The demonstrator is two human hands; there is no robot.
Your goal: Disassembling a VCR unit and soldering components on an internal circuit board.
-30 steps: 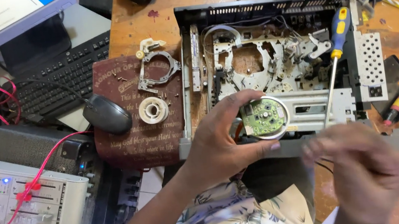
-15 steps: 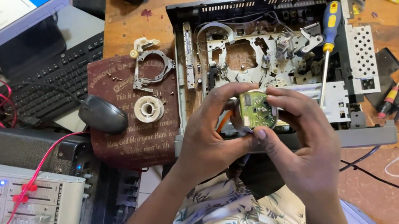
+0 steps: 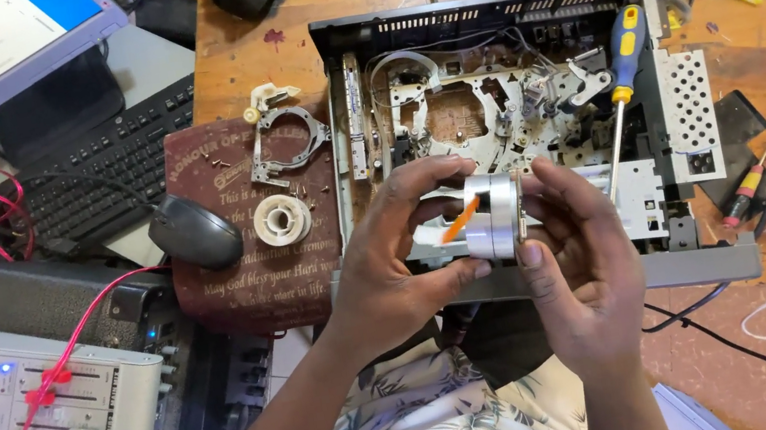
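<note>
Two hands are now closed on one part: a round silver drum (image 3: 493, 217), held edge-on to the camera just in front of the opened player chassis (image 3: 531, 122). Half a second earlier the same drum was turned face-up, so that the green circuit board on it could be seen; a full second earlier it was held by the left hand alone while the right hand hung blurred at about 4 o'clock from it. The right hand (image 3: 581, 266) has since been brought in, and the drum has been rotated so that only its metal rim and a seam between two halves are shown. An orange ribbon strip (image 3: 458, 221) is seen at 9 o'clock from the drum, between it and the left hand (image 3: 390, 264).

The left-hand fingers are curled over the top and the thumb is pressed beneath; the right-hand thumb lies on the rim at about 6 o'clock, with the fingers wrapped behind. From this grip it is judged that the drum's side is being examined or its halves tested, rather than anything being refitted.

At 1 o'clock from the drum a blue-and-yellow screwdriver (image 3: 624, 78) is left leaning in the chassis. At 9 o'clock, well apart, a white spool (image 3: 282, 220) and a computer mouse (image 3: 194, 232) rest on a maroon cloth (image 3: 252, 285).
</note>
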